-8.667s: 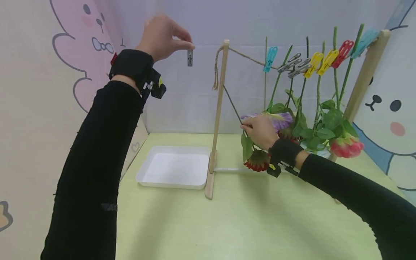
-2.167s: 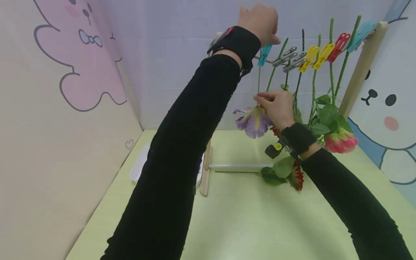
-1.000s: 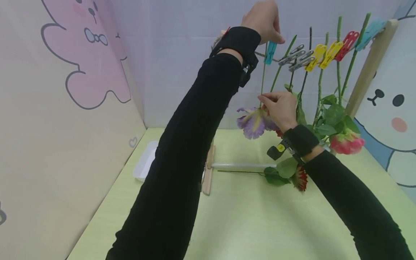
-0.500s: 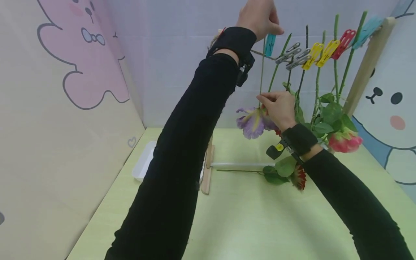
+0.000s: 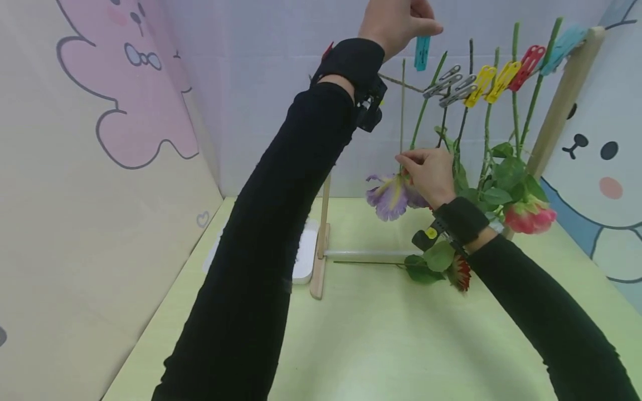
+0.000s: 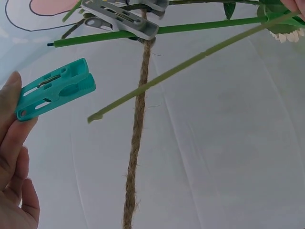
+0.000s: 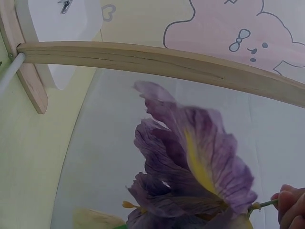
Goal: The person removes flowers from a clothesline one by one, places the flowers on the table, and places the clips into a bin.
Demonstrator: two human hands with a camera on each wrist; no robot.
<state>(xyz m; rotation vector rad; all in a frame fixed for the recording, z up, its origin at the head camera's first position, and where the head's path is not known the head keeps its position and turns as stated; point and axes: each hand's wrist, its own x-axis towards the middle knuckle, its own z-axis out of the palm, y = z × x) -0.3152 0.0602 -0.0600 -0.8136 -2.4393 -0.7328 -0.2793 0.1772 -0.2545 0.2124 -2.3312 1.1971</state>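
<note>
My left hand point(image 5: 398, 25) pinches a teal clothespin point(image 5: 422, 53) by its handle end, above the rope point(image 5: 396, 81). In the left wrist view the clothespin point(image 6: 57, 89) is apart from both rope and stem. Lower down, my right hand point(image 5: 432, 175) pinches the thin green stem point(image 5: 402, 122) of a purple iris point(image 5: 390, 197) just above its drooping bloom. The stem's bare upper end crosses the rope with no clip on it. In the right wrist view the iris petals point(image 7: 190, 157) fill the middle, and only fingertips point(image 7: 290, 205) show at the edge.
Grey clothespins point(image 5: 443, 83), yellow clothespins point(image 5: 482, 86) and a red clothespin point(image 5: 526, 68) hold other upside-down flowers on the rope. A red flower point(image 5: 460, 273) lies on the table beside the rod point(image 5: 371, 253). A white tray point(image 5: 305, 259), partly behind my left arm, holds a grey clothespin point(image 7: 66, 5).
The red flower held earlier now lies on the table, and the grey clothespin has left my left hand. The teal clothespin has come off the rope; the iris has dropped slightly in my right hand.
</note>
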